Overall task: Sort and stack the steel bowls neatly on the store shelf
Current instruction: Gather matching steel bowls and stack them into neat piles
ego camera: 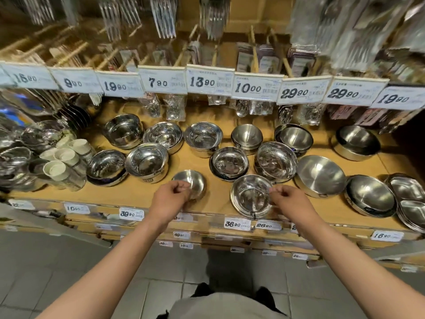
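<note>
Several steel bowls stand on the wooden shelf (207,157), some nested in short stacks. A small matte bowl (194,180) sits near the front edge, and my left hand (169,199) pinches its near rim. Right of it stands a shiny bowl stack (249,196); my right hand (289,199) grips its right rim with thumb and fingers. Behind these are a shiny stack (230,162) and a taller stack (277,160). A large matte bowl (320,174) lies further right.
White cups (62,157) and wrapped steelware crowd the shelf's left end. Divided steel trays (411,201) sit at the far right. Price tags (209,82) hang on the rail above, with packaged cutlery behind. Lower shelf edges and a tiled floor lie below.
</note>
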Tool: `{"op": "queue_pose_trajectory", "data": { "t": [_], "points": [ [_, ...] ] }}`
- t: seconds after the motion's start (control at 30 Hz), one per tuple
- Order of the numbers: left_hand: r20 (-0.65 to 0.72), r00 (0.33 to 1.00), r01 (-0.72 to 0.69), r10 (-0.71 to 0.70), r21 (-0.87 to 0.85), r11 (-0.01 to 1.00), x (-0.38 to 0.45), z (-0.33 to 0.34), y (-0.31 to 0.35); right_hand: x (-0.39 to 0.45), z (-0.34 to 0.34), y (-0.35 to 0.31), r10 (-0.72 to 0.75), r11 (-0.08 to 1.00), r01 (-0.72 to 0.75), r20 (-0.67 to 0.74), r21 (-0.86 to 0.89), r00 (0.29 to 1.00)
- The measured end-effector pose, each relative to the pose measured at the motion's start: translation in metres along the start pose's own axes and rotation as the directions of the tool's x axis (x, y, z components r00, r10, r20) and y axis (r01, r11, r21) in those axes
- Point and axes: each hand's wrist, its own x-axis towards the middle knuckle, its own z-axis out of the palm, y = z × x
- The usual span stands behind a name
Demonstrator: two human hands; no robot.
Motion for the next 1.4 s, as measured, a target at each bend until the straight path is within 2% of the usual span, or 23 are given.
{"op": "queue_pose_trajectory", "data": {
  "t": [0.23, 0.37, 0.67, 0.97, 1.2, 1.27, 1.33, 1.4],
  "points": [
    [-0.054, 0.998, 0.004, -0.008, -0.075, 0.997, 0.011, -0.053, -0.005, -0.008, 0.034, -0.011, -0.018, 0.975, 0.016, 0.004, 0.222, 1.0],
    [-0.111, 0.993, 0.019, -0.03, -0.098, 0.995, 0.012, -0.07, -0.014, -0.012, 0.045, -0.007, 0.013, 0.979, -0.014, 0.006, 0.201, 1.0],
    [-0.202, 0.972, 0.078, -0.116, -0.187, 0.979, 0.0, -0.088, -0.034, 0.005, 0.084, -0.035, -0.034, 0.986, 0.004, 0.172, 0.167, 0.984],
    [-0.319, 0.931, 0.115, -0.177, -0.203, 0.972, -0.001, -0.13, -0.048, 0.038, 0.124, -0.076, -0.074, 0.997, 0.075, 0.355, 0.01, 0.932],
    [-0.334, 0.919, 0.134, -0.211, -0.24, 0.961, 0.021, -0.188, -0.072, 0.081, 0.215, -0.121, -0.109, 0.978, 0.159, 0.319, -0.137, 0.941],
    [-0.335, 0.916, 0.149, -0.221, -0.226, 0.963, 0.032, -0.214, -0.079, 0.098, 0.243, -0.137, -0.133, 0.938, 0.21, 0.27, -0.277, 0.953],
    [-0.344, 0.91, 0.159, -0.23, -0.223, 0.962, 0.043, -0.24, -0.087, 0.111, 0.265, -0.148, -0.098, 0.918, 0.179, 0.235, -0.353, 0.967],
    [-0.342, 0.91, 0.168, -0.233, -0.21, 0.963, 0.055, -0.26, -0.091, 0.121, 0.278, -0.153, -0.077, 0.928, 0.143, 0.2, -0.344, 0.977]
  ]
}}
